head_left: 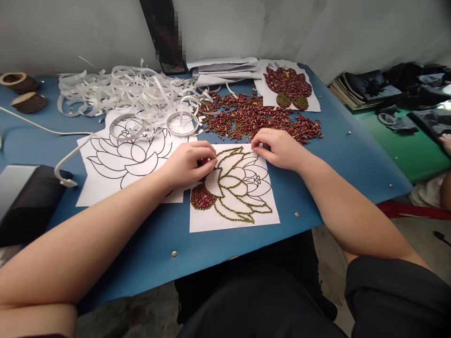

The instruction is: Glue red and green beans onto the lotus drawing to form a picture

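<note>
- Loosely, left hand (190, 163) curls over far-left corner of bean-lined sheet (204, 223)
- Right hand (277, 148), nearly pinched, at far-right corner
- Sheet extends toward near edge of table (148, 263)
- Holds: cannot tell

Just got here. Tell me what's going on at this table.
A person has both hands at a sheet: the left hand over its left side, the right hand near its top right corner. Whether either holds anything can't be made out. Green beans outline part of the flower, and red beans fill a patch at lower left; some petals are bare lines. Behind lies a loose bean pile.
</note>
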`<action>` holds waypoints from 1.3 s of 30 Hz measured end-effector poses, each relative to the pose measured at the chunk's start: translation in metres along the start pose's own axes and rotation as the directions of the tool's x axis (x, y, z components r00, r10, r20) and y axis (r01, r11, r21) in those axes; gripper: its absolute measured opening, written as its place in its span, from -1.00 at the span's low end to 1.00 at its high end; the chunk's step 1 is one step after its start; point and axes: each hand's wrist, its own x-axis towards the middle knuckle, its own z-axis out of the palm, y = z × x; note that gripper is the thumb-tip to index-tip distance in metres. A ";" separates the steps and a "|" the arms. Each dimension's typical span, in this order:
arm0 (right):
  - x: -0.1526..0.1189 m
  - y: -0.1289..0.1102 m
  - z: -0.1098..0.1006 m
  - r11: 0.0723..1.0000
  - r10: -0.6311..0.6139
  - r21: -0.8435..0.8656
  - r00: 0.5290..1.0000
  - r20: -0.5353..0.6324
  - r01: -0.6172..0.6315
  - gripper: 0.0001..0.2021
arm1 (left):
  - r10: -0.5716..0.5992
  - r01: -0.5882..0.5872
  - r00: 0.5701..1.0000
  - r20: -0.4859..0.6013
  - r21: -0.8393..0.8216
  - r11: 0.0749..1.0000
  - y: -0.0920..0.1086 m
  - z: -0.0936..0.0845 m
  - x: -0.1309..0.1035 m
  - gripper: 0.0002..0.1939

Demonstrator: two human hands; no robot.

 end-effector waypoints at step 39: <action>-0.014 0.006 -0.036 0.981 0.180 -0.090 0.981 0.072 -0.173 -0.89 | -0.043 0.044 0.999 0.021 -0.014 0.999 0.003 -0.001 0.001 -0.74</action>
